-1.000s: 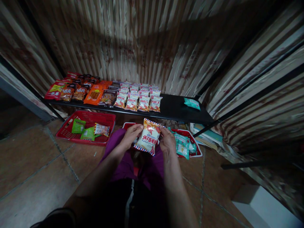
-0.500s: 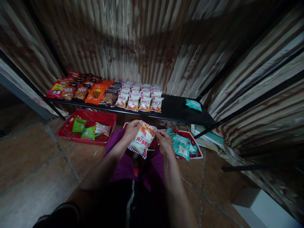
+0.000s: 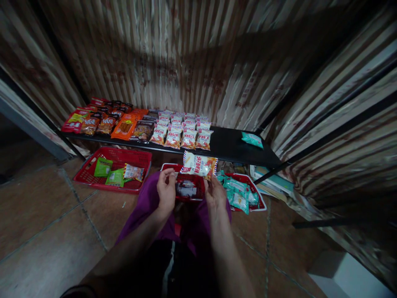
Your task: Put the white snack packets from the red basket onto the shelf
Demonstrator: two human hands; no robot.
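My right hand (image 3: 214,194) pinches a white snack packet (image 3: 199,164) with a red and blue striped edge, held sideways just below the front of the low black shelf (image 3: 231,145). My left hand (image 3: 166,192) hovers beside it with fingers curled and nothing visible in them. Both hands are over a red basket (image 3: 190,189) in front of my knees. Rows of the same white packets (image 3: 182,133) lie on the shelf.
Orange and red snack bags (image 3: 107,121) fill the shelf's left end; one teal packet (image 3: 252,139) lies at its right. A second red basket (image 3: 115,167) holds green packets on the floor at left. Teal packets (image 3: 240,192) fill a basket at right. Striped curtains hang behind.
My left hand has let go of the white packet. My right hand has lifted it up and turned it sideways toward the shelf edge.
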